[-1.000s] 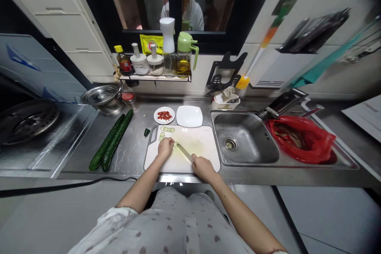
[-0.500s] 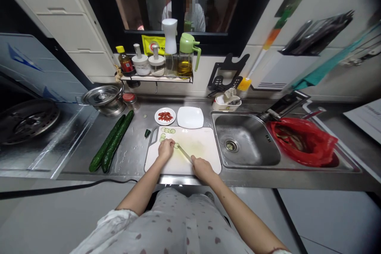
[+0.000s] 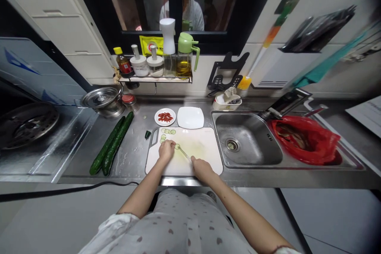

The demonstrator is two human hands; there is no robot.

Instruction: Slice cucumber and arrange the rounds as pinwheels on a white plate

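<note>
The white cutting board (image 3: 205,139) lies on the counter in front of me. My right hand (image 3: 203,168) is closed round the handle of a knife (image 3: 185,154), whose blade points up and left across the board. At the blade's tip is a thin round cucumber slice (image 3: 177,147). The curled fingers of my left hand (image 3: 166,151) pinch this slice at its left edge; their exact grip is partly hidden. Several other cucumber slices (image 3: 168,131) lie in a bent row along the board's upper left corner.
Two whole cucumbers (image 3: 117,143) and a dark green cucumber end (image 3: 147,134) lie left of the board. Behind it stand a plate of chopped red pieces (image 3: 159,120) and a white plate (image 3: 190,117). At right are the sink (image 3: 253,151) and a red plastic bag (image 3: 321,147).
The view has shifted slightly. Both hands, the knife and the cucumber slice keep nearly the same places on the board.
</note>
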